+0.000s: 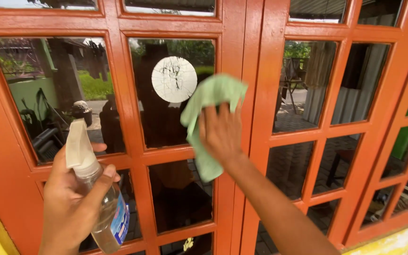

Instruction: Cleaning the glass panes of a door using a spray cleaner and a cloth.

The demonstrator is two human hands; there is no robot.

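Pale green cloth (209, 106), soft and crumpled, bunched at top and hanging in a loose tail below, pressed flat against a glass pane (166, 123) of the orange-red wooden window frame (232, 56). Right hand (220, 132) spread open over the cloth, fingers splayed, palm holding it to the pane near the frame's central upright. Left hand (69, 198) closed around a clear plastic spray bottle (102, 208), low left, nozzle aimed at the glass; white trigger head (79, 148) on top, blue label on the side, some clear liquid inside, thumb and fingers wrapped round the neck and body. Round white sticker (174, 79), cracked and worn, stuck on the same pane just left of the cloth, well above the bottle. Panes dark and reflective, showing a yard, greenery and a silhouette of a person. Second orange-red frame (355, 132) to the right with more small panes. Yellow wall (402, 241) along the bottom right corner. Right forearm crossing the lower panes diagonally, hiding part of the central upright.
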